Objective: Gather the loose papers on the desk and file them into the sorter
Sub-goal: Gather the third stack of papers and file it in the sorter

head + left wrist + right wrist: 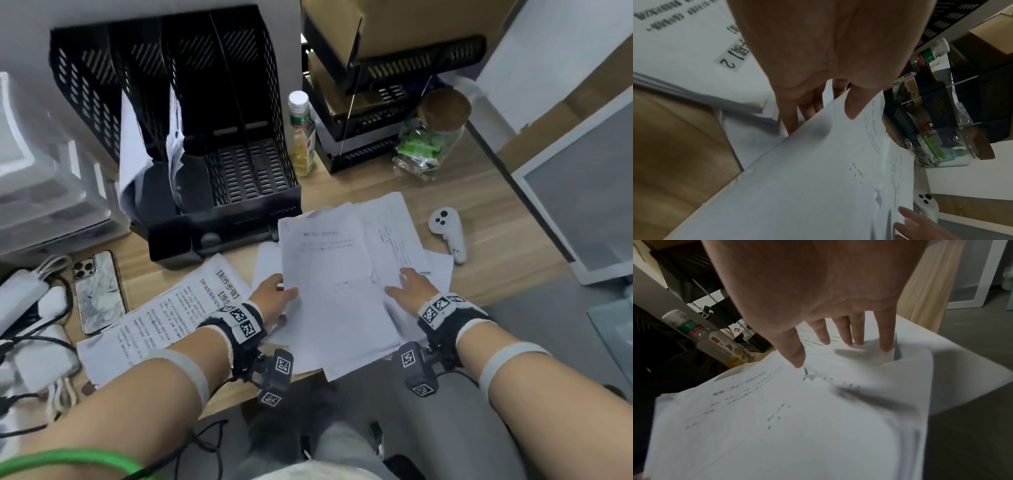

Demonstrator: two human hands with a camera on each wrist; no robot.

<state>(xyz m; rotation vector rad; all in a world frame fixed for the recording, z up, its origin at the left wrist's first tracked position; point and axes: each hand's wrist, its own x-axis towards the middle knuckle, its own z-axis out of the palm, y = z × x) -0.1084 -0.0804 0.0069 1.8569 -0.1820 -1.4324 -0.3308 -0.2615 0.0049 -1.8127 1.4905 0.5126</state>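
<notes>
A loose pile of white printed papers [329,281] lies at the desk's front edge, partly overhanging it. My left hand [277,294] pinches the left edge of the top sheets [818,178], thumb above and fingers beneath. My right hand [407,284] rests flat with straight fingers [885,344] on the right side of the pile [797,418]. Another printed sheet [164,318] lies to the left under my left wrist. The black mesh sorter [253,164] stands behind the pile; a few sheets [132,154] stand in its left slots.
Right of the sorter stand a small bottle [301,137], stacked black trays [370,150] and a cork-lidded jar [431,137]. A white controller [448,233] lies right of the pile. A phone [97,291], cables and a clear plastic box [41,171] occupy the left.
</notes>
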